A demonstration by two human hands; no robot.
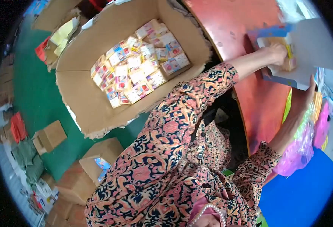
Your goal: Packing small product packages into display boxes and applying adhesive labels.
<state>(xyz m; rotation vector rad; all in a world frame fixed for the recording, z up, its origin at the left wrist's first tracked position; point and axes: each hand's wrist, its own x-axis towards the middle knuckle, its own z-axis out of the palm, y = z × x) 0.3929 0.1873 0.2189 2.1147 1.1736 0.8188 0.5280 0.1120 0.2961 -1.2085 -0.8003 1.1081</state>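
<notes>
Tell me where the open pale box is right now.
In the head view, the open pale box is at upper right, on the red table, with the left hand in it and the right hand near its lower edge.

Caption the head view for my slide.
Left grip at an open pale box on a red table, right grip beside the box; a torn-edged carton of small packets stands nearby.

Dark shirt with pink and cream scrolls; buttons down its front, white beads by its neck.
</notes>
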